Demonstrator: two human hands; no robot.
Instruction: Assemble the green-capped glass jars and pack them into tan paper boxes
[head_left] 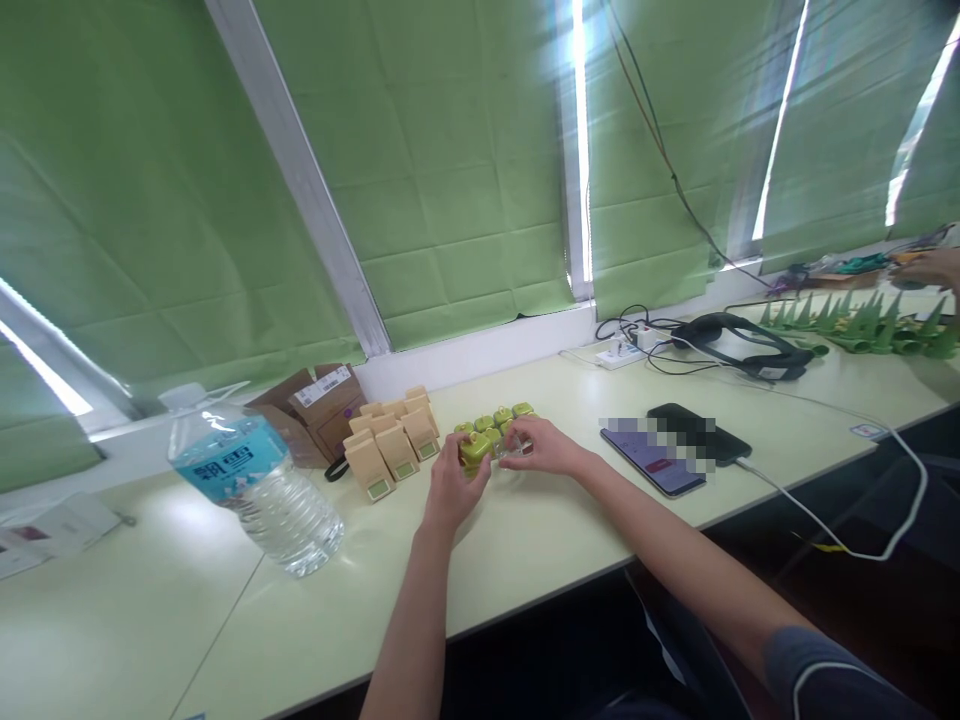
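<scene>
My left hand [453, 490] is closed around a small, shiny yellow-green case [475, 450], thumb on its near side. Close beside it, my right hand [546, 447] has its fingers pinched on a small clear plastic piece [506, 450], whose exact kind I cannot make out. Just behind both hands stand several similar yellow-green cases [523, 409] in a cluster on the table, some with a small loop on top. My fingers partly cover the nearer ones.
Left of the hands stand several tan cartons [395, 450] and an open cardboard box [322, 410]. A large water bottle [259, 480] is nearer. Phones [652, 458], a cable, a power strip [621, 354] and a black headset [742, 345] lie right. Another person's hand [930, 268] shows far right.
</scene>
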